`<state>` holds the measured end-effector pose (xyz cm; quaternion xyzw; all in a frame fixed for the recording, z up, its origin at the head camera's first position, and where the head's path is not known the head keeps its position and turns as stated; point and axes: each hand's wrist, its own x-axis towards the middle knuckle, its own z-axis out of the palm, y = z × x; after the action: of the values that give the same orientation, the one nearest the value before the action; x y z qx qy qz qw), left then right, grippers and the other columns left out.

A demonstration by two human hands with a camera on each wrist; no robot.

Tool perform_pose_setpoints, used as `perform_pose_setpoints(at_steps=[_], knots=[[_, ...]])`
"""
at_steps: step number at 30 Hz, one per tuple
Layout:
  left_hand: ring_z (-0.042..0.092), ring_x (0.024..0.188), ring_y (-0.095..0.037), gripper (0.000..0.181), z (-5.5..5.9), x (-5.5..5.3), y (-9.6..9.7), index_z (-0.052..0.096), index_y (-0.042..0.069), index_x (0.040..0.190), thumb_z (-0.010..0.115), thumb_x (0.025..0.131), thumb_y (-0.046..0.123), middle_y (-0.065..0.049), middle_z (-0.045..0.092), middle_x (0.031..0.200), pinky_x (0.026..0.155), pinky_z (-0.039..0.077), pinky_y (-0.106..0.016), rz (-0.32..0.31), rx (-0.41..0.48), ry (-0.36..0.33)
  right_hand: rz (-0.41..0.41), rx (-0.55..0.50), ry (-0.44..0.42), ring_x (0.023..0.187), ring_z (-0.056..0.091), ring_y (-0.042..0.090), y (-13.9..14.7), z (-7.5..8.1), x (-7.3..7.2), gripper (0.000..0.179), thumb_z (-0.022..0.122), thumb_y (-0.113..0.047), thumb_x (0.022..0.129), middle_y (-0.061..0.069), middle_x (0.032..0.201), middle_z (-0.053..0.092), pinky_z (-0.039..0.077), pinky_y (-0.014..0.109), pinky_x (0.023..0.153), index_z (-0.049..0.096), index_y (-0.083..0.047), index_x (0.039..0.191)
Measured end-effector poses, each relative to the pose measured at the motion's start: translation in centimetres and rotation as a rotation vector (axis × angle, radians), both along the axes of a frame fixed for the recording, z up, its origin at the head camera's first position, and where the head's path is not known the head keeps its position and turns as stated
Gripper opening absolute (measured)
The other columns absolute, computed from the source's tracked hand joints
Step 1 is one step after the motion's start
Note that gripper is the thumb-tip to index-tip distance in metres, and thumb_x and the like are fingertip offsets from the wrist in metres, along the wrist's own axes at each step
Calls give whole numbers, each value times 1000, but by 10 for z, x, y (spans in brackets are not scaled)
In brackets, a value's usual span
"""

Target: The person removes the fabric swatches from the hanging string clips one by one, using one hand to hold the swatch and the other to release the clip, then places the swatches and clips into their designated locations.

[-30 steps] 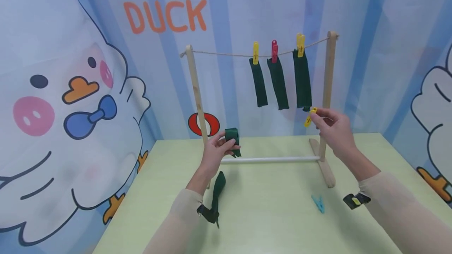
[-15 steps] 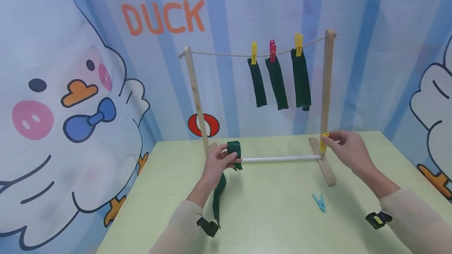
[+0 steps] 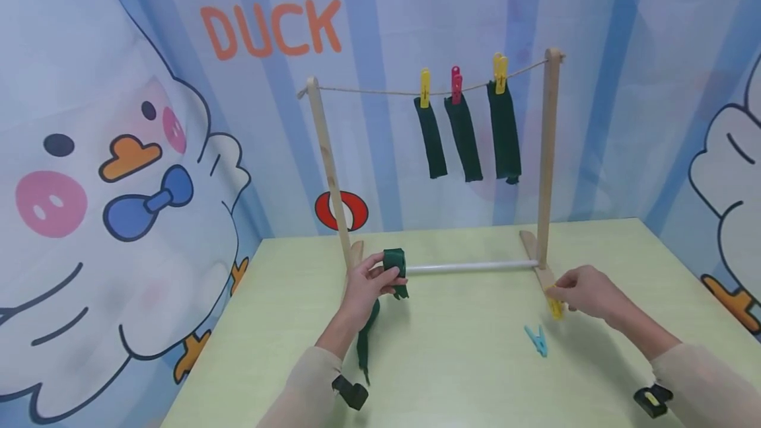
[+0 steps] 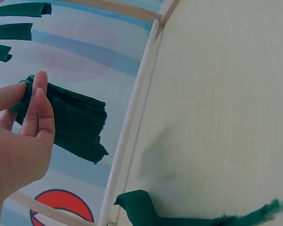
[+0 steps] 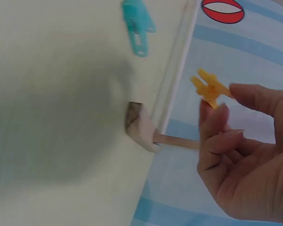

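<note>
A folded dark green cloth strip (image 4: 78, 122) hangs between the fingers and thumb of my left hand (image 3: 365, 286), in front of the rack's left post. My right hand (image 3: 588, 292) pinches a yellow clothespin (image 5: 210, 88) between thumb and fingers, near the rack's right foot. On the table just left of the right hand lies a light blue clothespin (image 3: 538, 341). Another dark green strip (image 3: 366, 342) lies on the table beneath my left hand. From the rope (image 3: 374, 92) hang three green strips, held by a yellow clothespin (image 3: 425, 88), a red one (image 3: 456, 84) and a yellow pair (image 3: 501, 73).
The wooden rack has a left post (image 3: 329, 157), a right post (image 3: 548, 157) and a white bar (image 3: 470, 267) low between them. Its right foot (image 5: 140, 126) rests on the pale table (image 3: 452, 375). Behind stands a curtain (image 3: 267, 150) with duck pictures.
My right hand has moved down and to the right from beside the rightmost hanging strip, carrying the yellow clothespin. My left hand has lowered with its folded strip.
</note>
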<state>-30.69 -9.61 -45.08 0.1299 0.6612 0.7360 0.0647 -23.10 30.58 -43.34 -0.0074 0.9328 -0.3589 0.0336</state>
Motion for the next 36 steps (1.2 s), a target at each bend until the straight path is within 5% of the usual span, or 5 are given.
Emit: perform_pose_setpoints(at_steps=[8,25,36], knots=[[74,85,-17,43,-6,5,-4,55,0,136,67,97,13,-15,71,106,75,56,-27,20,-10,-35,7,92,-52,55,44,15,1,-32,2,23,67,-18,91,2,61,55,37,30,52,65,-2,74],[74,90,-19,45,-20,11,-8,54,2,139,66,98,15,-14,71,107,78,55,-28,8,-27,-65,79,183,-120,45,39,8,-3,-50,1,33,70,-20,86,-4,48,44,31,23,47,57,-9,57],[74,91,-20,46,-23,16,-11,54,3,140,67,98,16,-14,71,107,77,55,-27,35,-45,-89,60,180,-147,49,44,11,-1,-48,2,33,73,-28,87,0,54,52,36,25,50,62,-7,64]])
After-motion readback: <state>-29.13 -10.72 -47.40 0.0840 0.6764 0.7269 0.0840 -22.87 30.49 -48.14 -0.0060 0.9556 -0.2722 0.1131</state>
